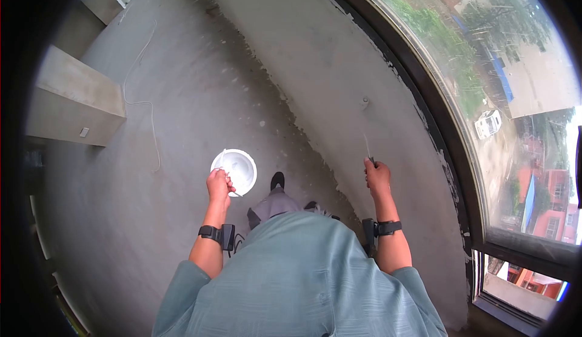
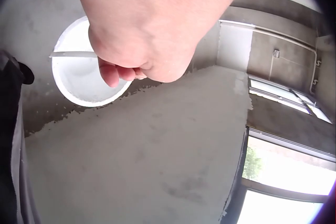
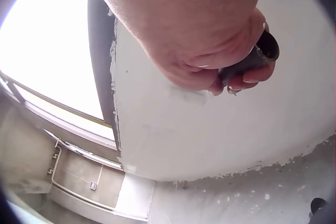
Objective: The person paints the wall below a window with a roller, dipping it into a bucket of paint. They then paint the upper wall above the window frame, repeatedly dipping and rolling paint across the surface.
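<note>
My left hand (image 1: 219,184) is curled around a narrow white strip (image 2: 73,54) over a white bucket (image 1: 244,166). The strip crosses the bucket's mouth from rim to rim in the head view; I cannot tell whether it is the bail or a blade. White material shows inside the bucket. On the other side, my right hand (image 1: 378,178) grips the dark handle (image 3: 252,65) of a putty knife, its thin blade (image 1: 367,144) seen nearly edge-on and pointing forward. The blade lies close over the grey plastered surface (image 1: 327,76) below the window.
A window (image 1: 479,155) with a dark frame curves along the right. Grey floor (image 1: 182,216) with white spots meets the plastered surface at a ragged edge. Further left, a pillar (image 1: 79,100) stands near a thin white cable (image 1: 151,113). A dark shoe (image 1: 277,180) is beside the bucket.
</note>
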### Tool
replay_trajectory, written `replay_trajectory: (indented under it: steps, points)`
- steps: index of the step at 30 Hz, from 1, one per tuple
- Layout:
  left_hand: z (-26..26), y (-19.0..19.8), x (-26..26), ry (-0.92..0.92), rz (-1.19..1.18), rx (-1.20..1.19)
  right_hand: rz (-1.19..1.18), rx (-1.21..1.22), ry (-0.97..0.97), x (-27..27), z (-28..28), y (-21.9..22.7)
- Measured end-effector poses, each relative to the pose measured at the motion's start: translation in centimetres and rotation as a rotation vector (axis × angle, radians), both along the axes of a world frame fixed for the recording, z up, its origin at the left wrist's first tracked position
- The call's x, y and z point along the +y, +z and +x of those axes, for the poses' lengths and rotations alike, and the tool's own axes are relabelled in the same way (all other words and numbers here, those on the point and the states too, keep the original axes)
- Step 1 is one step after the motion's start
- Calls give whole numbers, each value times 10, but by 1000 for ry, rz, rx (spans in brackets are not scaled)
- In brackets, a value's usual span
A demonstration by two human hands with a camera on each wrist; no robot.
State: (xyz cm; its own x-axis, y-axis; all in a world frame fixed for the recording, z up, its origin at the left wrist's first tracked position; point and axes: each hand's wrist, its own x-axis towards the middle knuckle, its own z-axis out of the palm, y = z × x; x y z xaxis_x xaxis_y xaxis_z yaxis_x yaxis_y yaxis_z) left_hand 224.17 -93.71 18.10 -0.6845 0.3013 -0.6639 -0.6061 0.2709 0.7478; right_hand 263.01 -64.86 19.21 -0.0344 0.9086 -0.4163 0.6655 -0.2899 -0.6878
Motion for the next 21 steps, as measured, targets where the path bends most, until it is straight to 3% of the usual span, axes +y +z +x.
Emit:
replay_trajectory:
  steps: [6, 10, 14, 21]
  points:
    - [-2, 0, -8, 18, 0, 0, -144, 83, 18, 37, -66, 16]
    - [-5, -3, -9, 16, -6, -8, -178, 163, -10, 42, -77, 15]
    - [-3, -3, -5, 16, -7, -4, -162, 101, -51, 21, -41, 26]
    - [6, -3, 4, -9, -3, -11, -77, -13, -88, -47, 74, 31]
